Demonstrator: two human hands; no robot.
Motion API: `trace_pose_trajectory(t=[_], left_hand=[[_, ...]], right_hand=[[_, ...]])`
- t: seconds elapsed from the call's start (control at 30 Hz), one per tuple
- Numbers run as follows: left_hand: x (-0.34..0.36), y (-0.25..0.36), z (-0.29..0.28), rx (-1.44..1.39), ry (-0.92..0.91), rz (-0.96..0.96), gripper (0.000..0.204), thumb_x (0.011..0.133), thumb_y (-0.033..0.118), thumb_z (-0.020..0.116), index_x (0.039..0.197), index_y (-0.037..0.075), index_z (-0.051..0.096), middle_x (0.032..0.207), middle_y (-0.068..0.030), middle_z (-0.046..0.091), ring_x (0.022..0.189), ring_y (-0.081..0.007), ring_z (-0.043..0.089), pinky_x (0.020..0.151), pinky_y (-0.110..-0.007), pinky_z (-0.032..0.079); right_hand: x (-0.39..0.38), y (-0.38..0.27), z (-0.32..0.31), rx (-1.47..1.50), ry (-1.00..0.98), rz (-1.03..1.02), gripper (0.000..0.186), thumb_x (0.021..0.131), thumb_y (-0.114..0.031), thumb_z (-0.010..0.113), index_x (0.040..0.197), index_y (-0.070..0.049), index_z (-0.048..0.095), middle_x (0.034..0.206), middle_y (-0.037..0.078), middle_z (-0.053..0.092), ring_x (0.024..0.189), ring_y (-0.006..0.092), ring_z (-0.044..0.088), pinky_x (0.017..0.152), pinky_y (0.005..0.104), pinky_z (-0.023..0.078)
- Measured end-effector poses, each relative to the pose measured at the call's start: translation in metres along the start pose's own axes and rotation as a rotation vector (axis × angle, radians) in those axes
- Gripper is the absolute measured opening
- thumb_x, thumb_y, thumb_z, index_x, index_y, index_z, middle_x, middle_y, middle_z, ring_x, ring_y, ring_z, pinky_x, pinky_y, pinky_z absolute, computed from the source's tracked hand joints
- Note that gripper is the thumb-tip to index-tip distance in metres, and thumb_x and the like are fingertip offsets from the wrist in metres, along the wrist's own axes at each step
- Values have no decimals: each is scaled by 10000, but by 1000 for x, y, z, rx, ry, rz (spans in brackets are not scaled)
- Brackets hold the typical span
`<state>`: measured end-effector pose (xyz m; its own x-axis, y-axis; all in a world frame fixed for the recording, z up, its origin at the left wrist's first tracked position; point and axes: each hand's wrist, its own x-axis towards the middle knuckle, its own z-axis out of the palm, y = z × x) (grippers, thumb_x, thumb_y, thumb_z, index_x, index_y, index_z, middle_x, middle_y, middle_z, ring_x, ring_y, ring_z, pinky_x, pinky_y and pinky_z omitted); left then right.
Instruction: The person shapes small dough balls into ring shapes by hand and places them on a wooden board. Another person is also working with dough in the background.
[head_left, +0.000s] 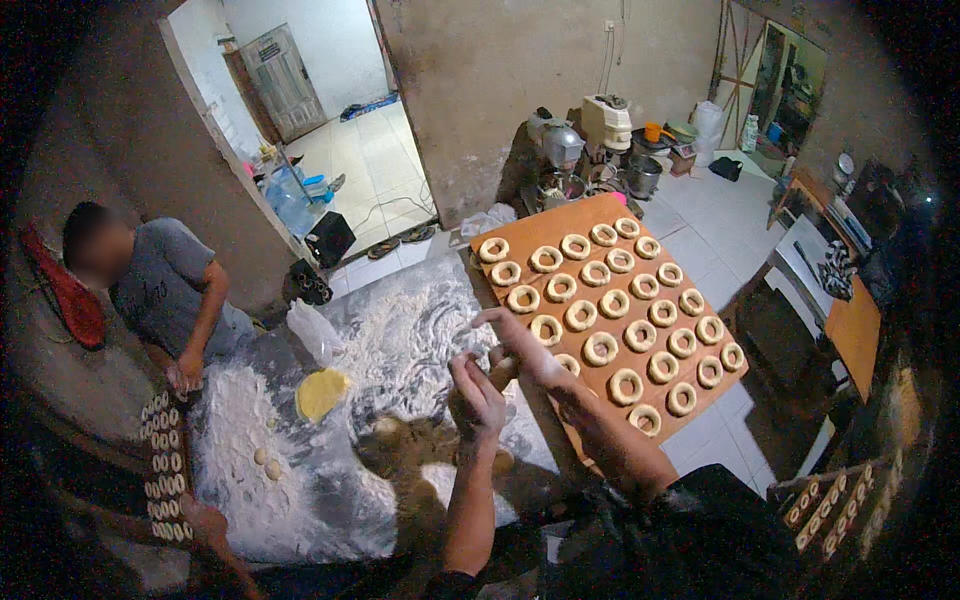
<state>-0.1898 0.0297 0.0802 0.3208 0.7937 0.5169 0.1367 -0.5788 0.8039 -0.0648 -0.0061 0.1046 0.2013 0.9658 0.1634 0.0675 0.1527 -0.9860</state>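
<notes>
My left hand (478,400) is raised over the floured work table (260,530), fingers curled round something I cannot make out. Just right of it, my right hand (525,350) has its forefinger extended and the others bent toward the left hand; whatever they grip is hidden. To the right lies a wooden board (545,220) with rows of dough rings (600,347). A yellow round piece (320,393), small dough balls (268,462) and a crumpled plastic bag (312,331) lie on the table.
A co-worker (170,270) stands left by a tray of small rings (163,465); another person's hand (205,520) reaches near it. Mixing machines and pots (640,175) stand at the back wall, a wooden table (850,340) at right, a rack of rings (820,510) at lower right.
</notes>
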Motion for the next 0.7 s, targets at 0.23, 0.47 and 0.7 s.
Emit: trace_pose_trajectory(t=[0.23, 0.47, 0.7], left_hand=[[81, 0, 118, -136, -94, -123, 267, 1014, 274, 392, 1102, 41, 487, 929, -106, 565, 851, -251, 580, 775, -350, 448], [155, 5, 215, 260, -88, 100, 275, 1026, 269, 391, 1064, 14, 488, 968, -195, 640, 885, -398, 628, 762, -452, 476], [208, -77, 302, 415, 50, 209, 404, 1011, 347, 395, 1104, -33, 494, 982, -292, 596, 896, -440, 609, 707, -476, 489]], right_hand=[[47, -5, -109, -366, 179, -231, 290, 924, -246, 571, 1164, -104, 492, 909, 81, 546, 719, 183, 562, 733, 337, 502], [111, 20, -227, 90, 110, -100, 471, 977, -519, 405, 1306, -182, 423, 741, 16, 519, 560, 123, 520, 493, 274, 444], [166, 37, -286, 204, 13, 208, 558, 963, -578, 416, 1346, -172, 406, 757, 51, 500, 525, 126, 446, 452, 290, 375]])
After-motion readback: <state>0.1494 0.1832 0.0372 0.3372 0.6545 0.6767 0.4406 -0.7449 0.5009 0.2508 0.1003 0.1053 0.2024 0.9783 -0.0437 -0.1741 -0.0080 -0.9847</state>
